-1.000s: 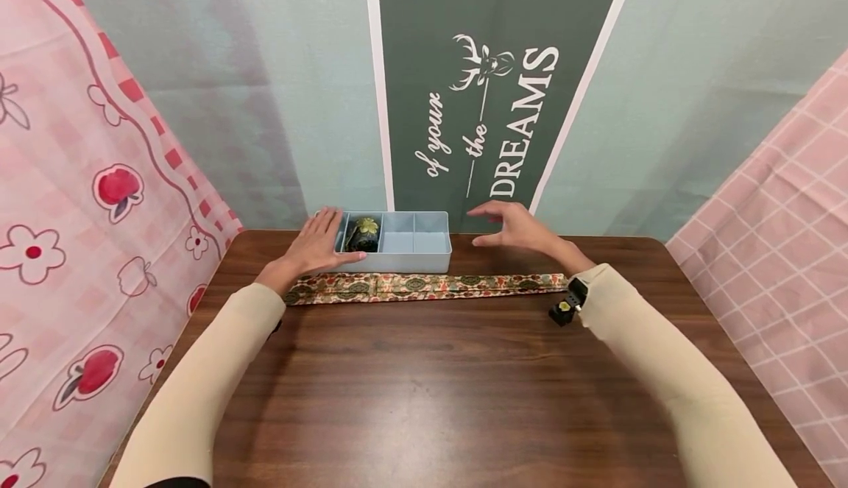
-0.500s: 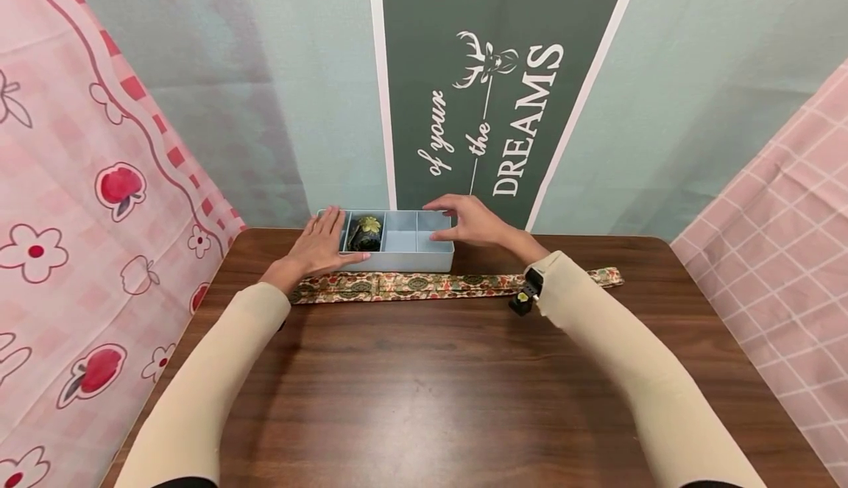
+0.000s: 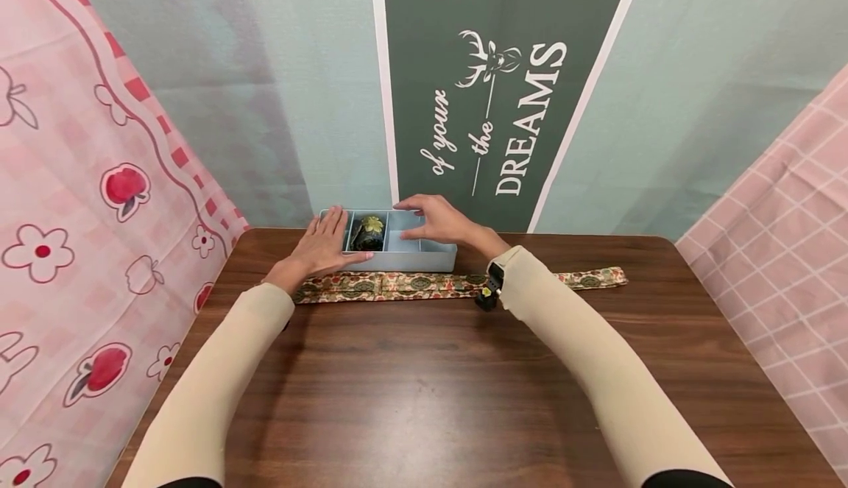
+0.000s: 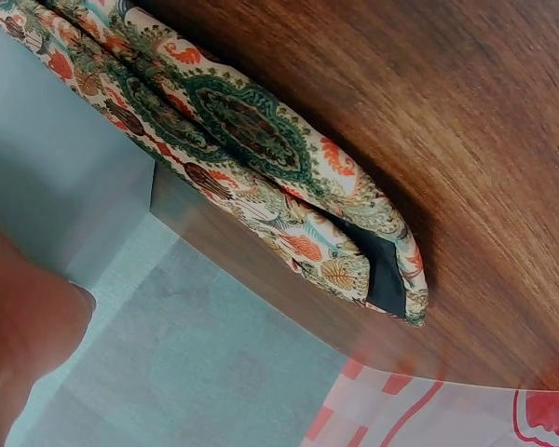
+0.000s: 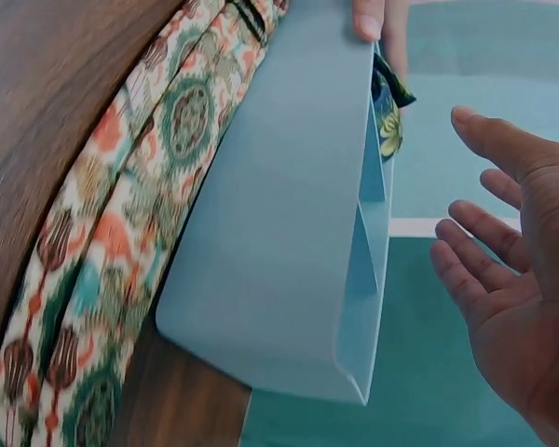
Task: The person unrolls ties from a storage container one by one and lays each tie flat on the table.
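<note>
A pale blue divided box (image 3: pixel 414 261) stands at the table's back edge. My left hand (image 3: pixel 321 249) rests across its left end, fingers straight and the thumb along the front rim. Rolled dark cloth with a yellow flower print (image 3: pixel 369 236) fills a compartment just right of that hand. My right hand (image 3: pixel 440 221) hovers over the box's right compartments, thumb and fingers spread with nothing between them. In front of the box lies a long patterned necktie (image 3: pixel 397 287); its pointed end with black lining (image 4: pixel 387 270) shows in the left wrist view, beyond my left thumb.
The brown wooden table (image 3: pixel 397 370) extends toward me. Right behind the box hangs a grey-green cloth backdrop with lettering (image 3: pixel 530 120). Pink curtains (image 3: pixel 86 252) flank the table on the left and right.
My right hand has moved left, from beside the box to above its right compartments, and the tie's right end has come into view. My left hand stays on the box.
</note>
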A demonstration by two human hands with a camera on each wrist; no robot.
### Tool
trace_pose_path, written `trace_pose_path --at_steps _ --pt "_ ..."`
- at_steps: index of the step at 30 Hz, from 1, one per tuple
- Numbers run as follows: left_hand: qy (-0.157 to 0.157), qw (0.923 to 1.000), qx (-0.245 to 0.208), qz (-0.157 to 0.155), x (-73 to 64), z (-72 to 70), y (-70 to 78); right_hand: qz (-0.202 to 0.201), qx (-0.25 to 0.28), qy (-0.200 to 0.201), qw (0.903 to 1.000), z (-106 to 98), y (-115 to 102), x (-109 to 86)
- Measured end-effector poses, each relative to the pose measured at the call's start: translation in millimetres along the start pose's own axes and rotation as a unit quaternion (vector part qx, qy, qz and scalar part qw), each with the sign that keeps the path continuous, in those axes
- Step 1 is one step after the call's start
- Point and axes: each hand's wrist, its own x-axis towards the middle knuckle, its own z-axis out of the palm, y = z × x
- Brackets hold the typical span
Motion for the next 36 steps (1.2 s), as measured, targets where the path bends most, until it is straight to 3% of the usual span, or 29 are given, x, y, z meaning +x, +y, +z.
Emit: trace_pose_path --at_steps 9,18,36 --pt "-0.004 1.0 0.002 0.002 -0.3 -0.3 -0.8 0.016 0.008 -0.011 0.9998 23 -7 21.0" --pt "-0.012 0.9998 0.012 0.006 2.6 2.2 -5.1 -0.003 -0.012 0.0 0.9999 42 -13 37.7" --pt "-0.007 0.9999 0.004 0.013 -1.9 -1.2 -0.8 -0.012 -0.07 -0.061 0.9956 56 -17 55.2"
